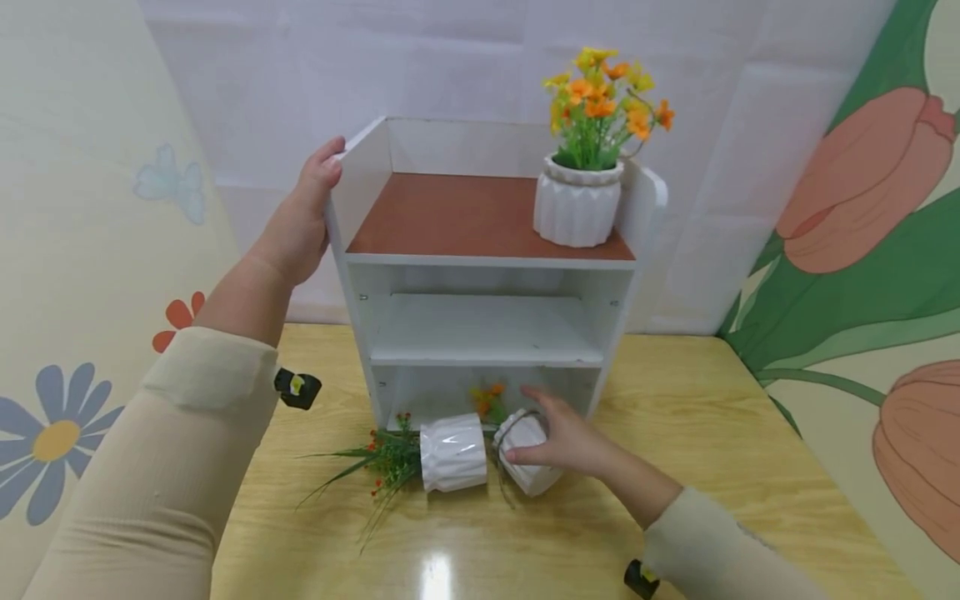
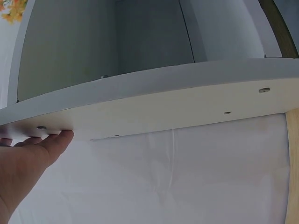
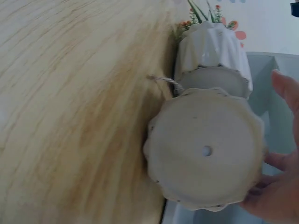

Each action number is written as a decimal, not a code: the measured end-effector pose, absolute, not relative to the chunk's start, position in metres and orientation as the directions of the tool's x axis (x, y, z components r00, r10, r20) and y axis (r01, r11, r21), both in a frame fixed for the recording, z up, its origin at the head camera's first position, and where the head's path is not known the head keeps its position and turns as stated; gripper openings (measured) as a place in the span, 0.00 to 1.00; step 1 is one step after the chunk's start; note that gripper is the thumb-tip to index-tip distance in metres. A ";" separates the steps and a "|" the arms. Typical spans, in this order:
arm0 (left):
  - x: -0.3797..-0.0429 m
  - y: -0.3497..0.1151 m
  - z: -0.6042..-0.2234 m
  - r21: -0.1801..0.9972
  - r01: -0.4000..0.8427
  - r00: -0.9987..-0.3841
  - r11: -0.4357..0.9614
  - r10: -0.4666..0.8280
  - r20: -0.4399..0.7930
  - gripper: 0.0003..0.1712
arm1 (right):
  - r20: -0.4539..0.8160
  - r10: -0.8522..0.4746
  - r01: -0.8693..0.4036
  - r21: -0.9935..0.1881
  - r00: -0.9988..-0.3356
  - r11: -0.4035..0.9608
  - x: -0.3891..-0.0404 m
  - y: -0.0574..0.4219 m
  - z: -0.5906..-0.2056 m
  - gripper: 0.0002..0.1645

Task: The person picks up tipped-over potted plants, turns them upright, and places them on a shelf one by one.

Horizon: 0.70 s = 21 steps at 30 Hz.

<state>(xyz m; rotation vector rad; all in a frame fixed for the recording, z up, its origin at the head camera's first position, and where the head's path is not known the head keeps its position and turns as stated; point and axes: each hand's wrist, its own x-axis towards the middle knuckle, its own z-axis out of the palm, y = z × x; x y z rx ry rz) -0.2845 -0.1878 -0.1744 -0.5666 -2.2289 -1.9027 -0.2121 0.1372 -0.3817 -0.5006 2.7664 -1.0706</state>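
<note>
Left hand [image 1: 302, 212], fingers extended, braces the shelf unit [image 1: 487, 331]; right hand [image 1: 567, 442] spreads over the tipped pot [image 3: 196, 140], hold unclear; best cradle its body, clear of the second pot [image 1: 453, 452] to that hand's left

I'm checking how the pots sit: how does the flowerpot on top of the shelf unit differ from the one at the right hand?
The top pot stands upright; the lower pot is tipped over in front of the shelf unit.
The right hand holds the lower pot; no hand touches the top pot.
The top pot's flowers show clearly; the lower pot's are mostly hidden.
Both pots are white.
</note>
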 end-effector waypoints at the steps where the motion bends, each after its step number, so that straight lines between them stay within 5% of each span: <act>1: -0.284 -0.188 -0.174 0.917 0.380 -0.917 0.124 0.182 0.356 0.35 | -0.010 -0.344 -0.248 -0.672 -0.939 0.698 -0.213 0.137 -0.384 0.59; 21: -0.283 -0.188 -0.173 0.915 0.379 -0.917 0.140 0.189 0.351 0.35 | -0.110 -0.238 -0.115 -0.636 -0.965 0.763 -0.216 0.133 -0.400 0.61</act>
